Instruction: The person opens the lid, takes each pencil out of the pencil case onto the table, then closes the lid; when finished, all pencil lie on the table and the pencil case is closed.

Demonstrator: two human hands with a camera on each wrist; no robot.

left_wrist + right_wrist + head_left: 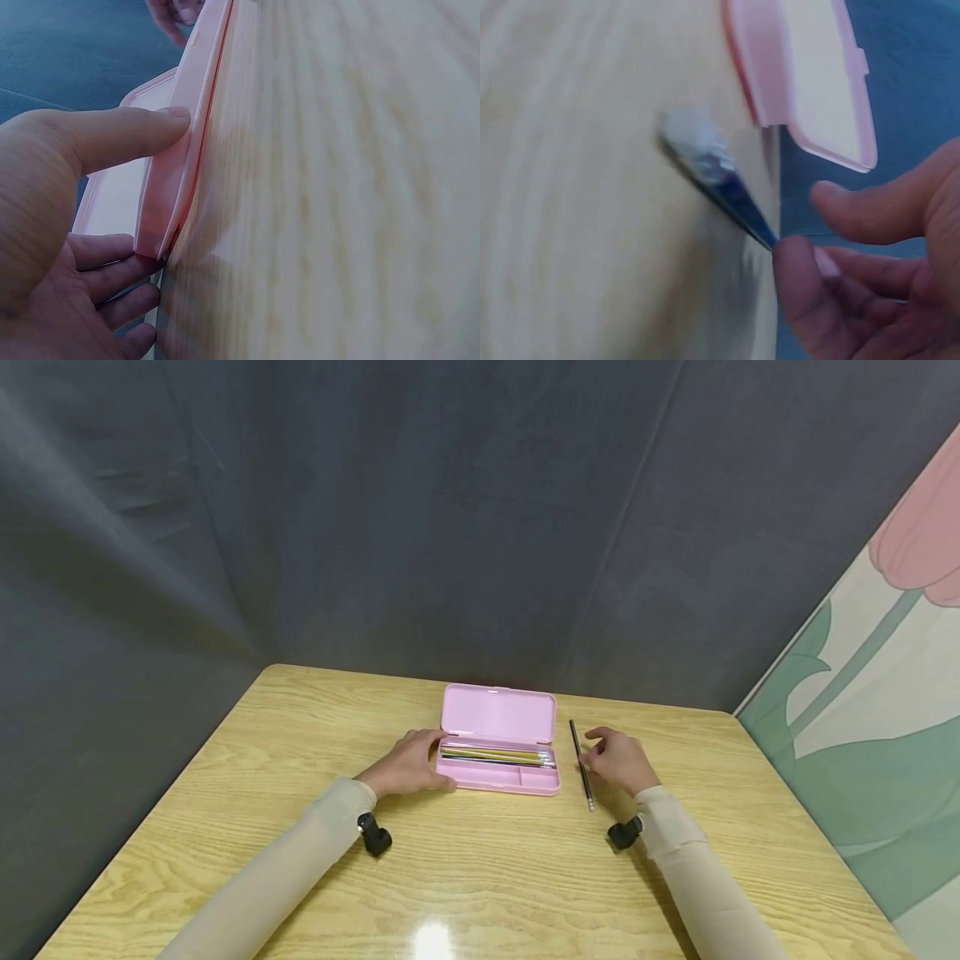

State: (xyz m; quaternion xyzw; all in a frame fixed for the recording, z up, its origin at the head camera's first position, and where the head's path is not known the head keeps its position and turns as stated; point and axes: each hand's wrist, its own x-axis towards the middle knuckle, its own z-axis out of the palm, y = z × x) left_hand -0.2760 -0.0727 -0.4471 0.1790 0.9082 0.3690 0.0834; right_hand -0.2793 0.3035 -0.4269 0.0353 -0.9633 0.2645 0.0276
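A pink pencil case [498,785] lies on the table with its lid [498,714] folded back. Several pencils [495,754], one of them yellow, are in its long compartment. My left hand [408,766] holds the case's left end, thumb on the front wall [169,176] and fingers around the far corner. To the right of the case, a dark pencil [582,777] points away from me, its eraser end [697,142] nearest. My right hand [618,762] is beside it, one fingertip right at the shaft and the thumb and forefinger apart.
The wooden table [480,868] has its far edge just behind the case. A dark curtain [450,527] hangs behind it, and a wall panel with a painted flower [900,693] stands at the right. Each wrist wears a small black camera [373,835].
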